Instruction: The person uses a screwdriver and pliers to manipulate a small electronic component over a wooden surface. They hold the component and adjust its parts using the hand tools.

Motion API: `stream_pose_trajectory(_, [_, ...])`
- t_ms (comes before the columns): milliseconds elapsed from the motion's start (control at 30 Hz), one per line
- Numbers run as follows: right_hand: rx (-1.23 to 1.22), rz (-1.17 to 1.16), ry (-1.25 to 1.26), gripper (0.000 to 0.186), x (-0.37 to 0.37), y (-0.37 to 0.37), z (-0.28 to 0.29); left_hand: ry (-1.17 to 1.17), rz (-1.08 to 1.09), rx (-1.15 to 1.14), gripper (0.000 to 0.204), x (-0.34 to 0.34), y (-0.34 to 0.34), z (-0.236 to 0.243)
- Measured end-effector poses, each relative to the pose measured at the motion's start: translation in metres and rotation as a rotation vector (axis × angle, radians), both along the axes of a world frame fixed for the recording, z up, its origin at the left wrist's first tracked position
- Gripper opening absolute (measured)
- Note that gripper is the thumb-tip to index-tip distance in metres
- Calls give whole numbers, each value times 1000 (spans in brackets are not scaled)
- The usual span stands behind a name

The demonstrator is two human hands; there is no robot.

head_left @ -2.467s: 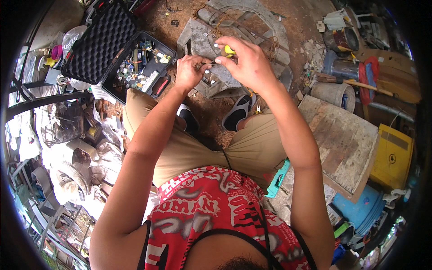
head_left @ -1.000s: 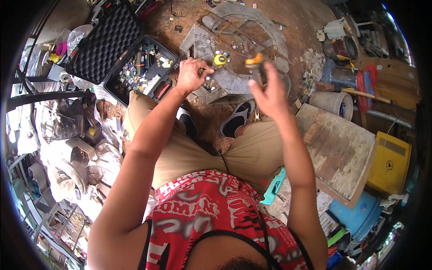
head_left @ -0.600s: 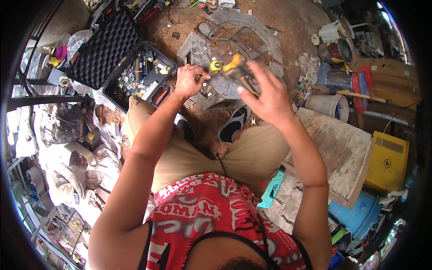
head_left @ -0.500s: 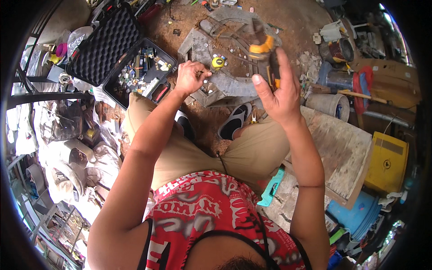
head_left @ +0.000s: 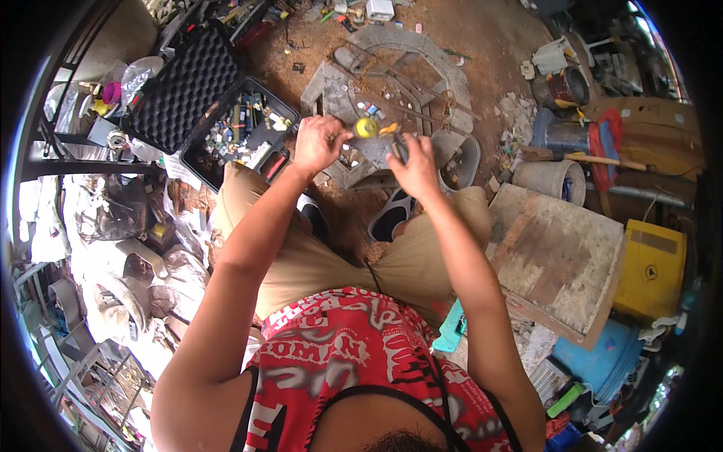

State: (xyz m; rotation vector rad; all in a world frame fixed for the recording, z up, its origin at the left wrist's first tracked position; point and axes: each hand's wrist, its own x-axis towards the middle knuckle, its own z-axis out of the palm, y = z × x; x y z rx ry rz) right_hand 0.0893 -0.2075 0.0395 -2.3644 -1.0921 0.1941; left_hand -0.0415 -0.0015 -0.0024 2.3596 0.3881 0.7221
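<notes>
Ground (head_left: pixel 512 30): bare reddish dirt, sunlit, strewn with debris. We note round concrete slab (head_left: pixel 429 53) ahead. Open black case (head_left: pixel 188 90) at left, foam-lined lid raised, tray of small parts beside it. Metal rack (head_left: pixel 45 151) and piled plastic wrap (head_left: pixel 120 264) along left edge. Weathered wooden board (head_left: pixel 557 256) at right; yellow box (head_left: pixel 651 267) beyond it; blue tub (head_left: pixel 602 358) below. Grey buckets (head_left: pixel 550 177) near upper right.

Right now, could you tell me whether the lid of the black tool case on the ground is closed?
No, the black tool case lies open, its foam-lined lid folded back and small parts showing in the tray beside the left hand.
</notes>
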Motion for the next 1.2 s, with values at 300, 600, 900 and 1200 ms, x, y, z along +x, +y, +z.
stream_pose_trajectory(300, [4,-2,61,68,-23,14,-20,-50,-48,122,8,-60,-2,104])
stream_pose_trajectory(600, [232,430,366,53,-111,-56,159,-183,-125,395,19,-83,-29,180])
stream_pose_trajectory(900, [211,492,408,37,-117,-99,227,-328,-252,-115,22,-122,-51,220])
stream_pose_trajectory(1200, [234,448,308,31,-118,-105,227,-321,-188,-109,13,-130,-71,212])
